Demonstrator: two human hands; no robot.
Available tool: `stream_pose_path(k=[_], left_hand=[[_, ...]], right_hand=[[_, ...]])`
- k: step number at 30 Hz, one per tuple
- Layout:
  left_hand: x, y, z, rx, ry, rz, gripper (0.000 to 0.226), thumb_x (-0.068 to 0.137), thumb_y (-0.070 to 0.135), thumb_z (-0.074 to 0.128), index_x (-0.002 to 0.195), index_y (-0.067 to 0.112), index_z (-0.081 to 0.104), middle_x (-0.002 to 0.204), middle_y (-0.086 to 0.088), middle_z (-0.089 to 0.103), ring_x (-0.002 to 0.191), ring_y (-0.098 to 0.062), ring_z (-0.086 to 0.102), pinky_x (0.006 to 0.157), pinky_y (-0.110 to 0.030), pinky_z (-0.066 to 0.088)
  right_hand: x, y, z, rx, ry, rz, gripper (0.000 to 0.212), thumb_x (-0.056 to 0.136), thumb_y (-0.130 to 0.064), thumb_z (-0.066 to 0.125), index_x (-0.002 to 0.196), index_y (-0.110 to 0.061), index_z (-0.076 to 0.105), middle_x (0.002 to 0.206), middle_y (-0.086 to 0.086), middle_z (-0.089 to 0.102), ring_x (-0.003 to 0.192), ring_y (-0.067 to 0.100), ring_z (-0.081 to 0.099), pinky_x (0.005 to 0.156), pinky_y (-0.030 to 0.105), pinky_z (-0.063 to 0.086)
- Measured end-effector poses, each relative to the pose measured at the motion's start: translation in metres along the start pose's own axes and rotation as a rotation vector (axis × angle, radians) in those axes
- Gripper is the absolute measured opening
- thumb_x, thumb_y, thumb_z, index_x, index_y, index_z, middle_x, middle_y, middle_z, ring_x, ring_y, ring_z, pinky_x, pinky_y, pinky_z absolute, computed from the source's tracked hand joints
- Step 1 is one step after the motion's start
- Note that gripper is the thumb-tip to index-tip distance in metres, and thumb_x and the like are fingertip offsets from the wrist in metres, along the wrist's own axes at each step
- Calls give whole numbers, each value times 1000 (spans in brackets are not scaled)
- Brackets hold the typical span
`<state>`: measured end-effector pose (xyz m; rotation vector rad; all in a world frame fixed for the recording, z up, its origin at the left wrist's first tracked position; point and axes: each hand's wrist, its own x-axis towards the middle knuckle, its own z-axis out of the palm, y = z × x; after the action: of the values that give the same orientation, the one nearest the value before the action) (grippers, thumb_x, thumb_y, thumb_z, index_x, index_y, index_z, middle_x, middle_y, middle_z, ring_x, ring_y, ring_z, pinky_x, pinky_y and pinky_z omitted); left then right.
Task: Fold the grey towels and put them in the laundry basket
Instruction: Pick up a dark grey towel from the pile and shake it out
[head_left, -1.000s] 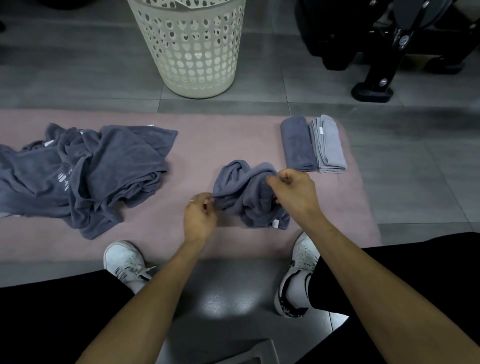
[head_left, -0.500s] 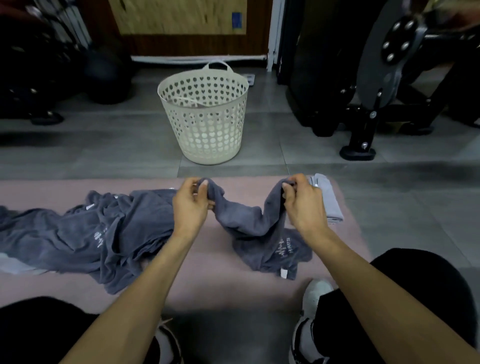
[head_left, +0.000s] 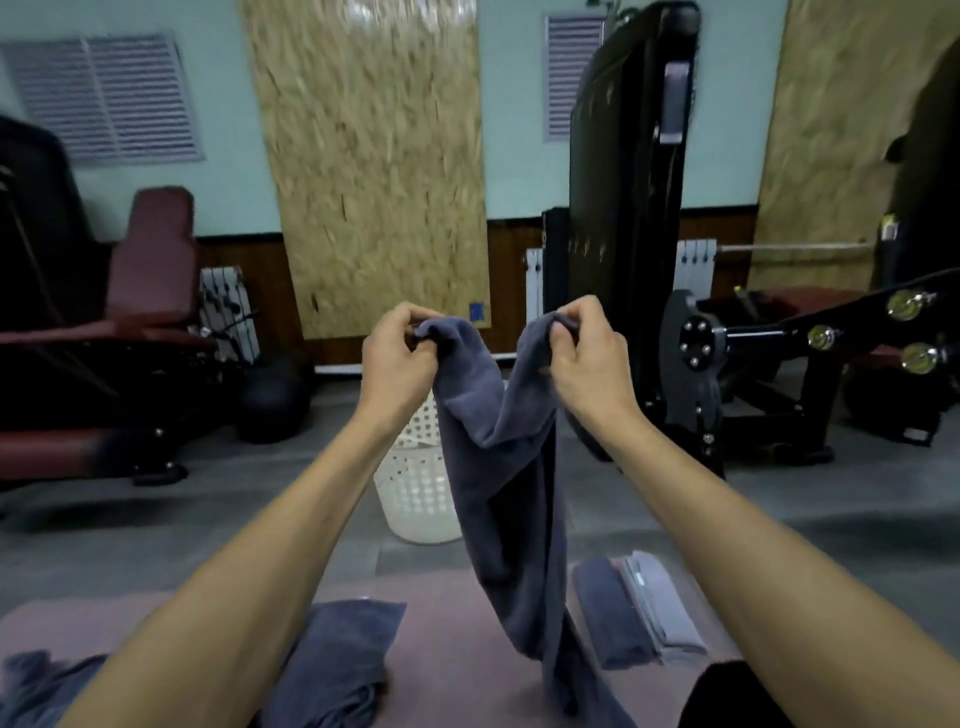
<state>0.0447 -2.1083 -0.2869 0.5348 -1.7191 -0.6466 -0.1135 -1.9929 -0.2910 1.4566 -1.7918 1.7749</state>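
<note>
laundry basket (head_left: 415, 493) half hidden behind hanging towel (head_left: 509, 519) and left forearm, unfolded towel pile (head_left: 332, 660) cut off at bottom edge

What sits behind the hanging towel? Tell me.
The white laundry basket stands on the floor behind the held towel; its right side is covered, and its inside cannot be seen.

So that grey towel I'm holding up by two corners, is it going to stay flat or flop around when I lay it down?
Probably floppy: the grey towel sags in a deep dip between the left hand and right hand, and hangs twisted below. It looks light, since pinch grips carry it. It'll likely bunch on the pink mat unless spread.
</note>
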Motion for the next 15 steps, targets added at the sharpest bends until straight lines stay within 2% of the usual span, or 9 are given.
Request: stream_pose_path(k=[2,4,7,9,12,15], left_hand=[[20,30,-3,-11,18,60,32,81,-10,45,87,17,62,84,2,67,78,-8,64,67,-21,51],[37,54,-4,-17,58,142,36,80,-10,45,83,24,59,86,-1,66,81,-10,63,69,-21,50],[57,76,-5,56,73,200,39,77,-2,48,78,37,56,89,-2,66,85,-15,64,77,-33,54],[63,88,-7,48,93,185,38,77,-2,48,77,35,57,84,2,66,83,-16,64,77,-39,55],[69,99,-12,13,185,240,34,74,-2,46,80,30,58,88,-3,66,87,-18,63,78,-39,54],[76,109,-17,13,186,278,37,76,-4,47,81,30,59,88,0,67,85,-12,64,76,-32,53]], right_hand=[[22,-26,-14,-4,67,-76,7,97,-16,49,97,-9,51,85,1,61,81,19,60,73,40,49],[43,-46,-26,-2,129,-125,9,96,-16,49,97,-8,52,85,2,60,83,22,60,74,40,49],[66,-66,-38,-32,145,-144,10,96,-16,50,98,-7,53,88,4,60,87,26,59,77,39,47],[73,-76,-42,-23,181,-145,10,95,-15,50,97,-6,53,86,4,59,85,26,58,75,36,45],[83,-87,-47,47,259,-201,6,93,-9,50,95,-5,54,84,2,59,81,23,57,69,28,41],[92,-98,-43,25,231,-249,7,93,-10,50,96,-6,55,84,3,60,81,24,58,67,26,38]])
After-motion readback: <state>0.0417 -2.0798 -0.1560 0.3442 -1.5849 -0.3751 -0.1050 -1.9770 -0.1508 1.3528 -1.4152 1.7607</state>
